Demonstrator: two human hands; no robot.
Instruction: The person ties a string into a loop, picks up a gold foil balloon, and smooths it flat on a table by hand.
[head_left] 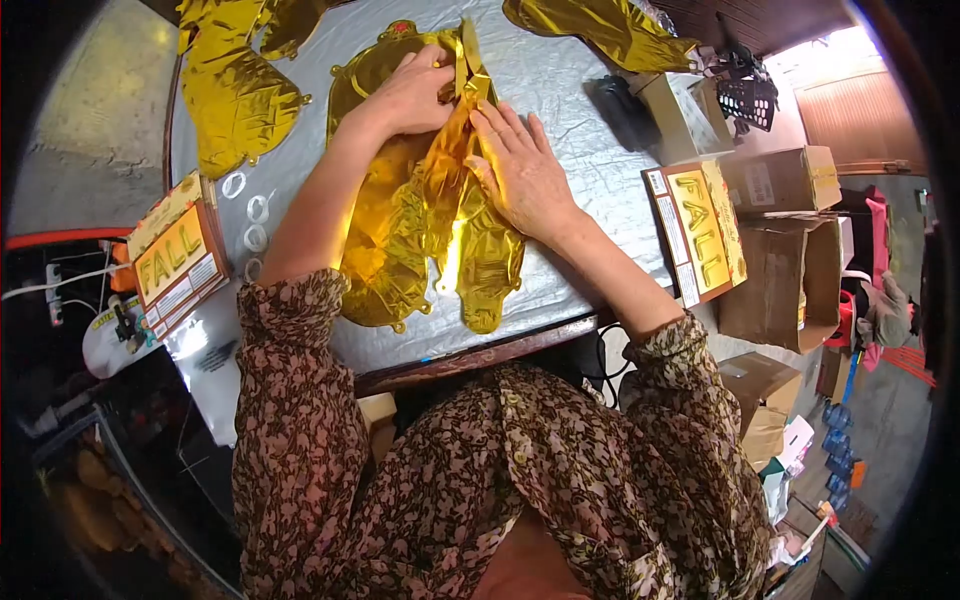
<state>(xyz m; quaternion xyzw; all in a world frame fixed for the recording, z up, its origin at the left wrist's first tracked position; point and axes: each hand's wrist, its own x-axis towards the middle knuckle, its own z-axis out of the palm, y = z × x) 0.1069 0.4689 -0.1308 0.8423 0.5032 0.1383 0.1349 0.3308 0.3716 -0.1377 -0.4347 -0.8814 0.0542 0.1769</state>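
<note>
A flat gold foil balloon (385, 250) lies on the silver-covered table in front of me, with part of it folded up into a creased ridge down its middle. My left hand (408, 95) is on the upper part of the foil, its fingers bent and closed at the raised fold; the fingertips are partly hidden. To the right of the fold, my right hand (525, 175) lies flat on the foil with its fingers stretched out and slightly apart. A small red mark shows near the balloon's top edge.
More gold foil balloons (240, 110) lie at the back left, and another balloon (610, 30) at the back right. White ribbon rolls (257, 208) sit left. Printed FALL packages stand at the left (178, 262) and right (695, 232). Cardboard boxes (780, 275) are stacked right.
</note>
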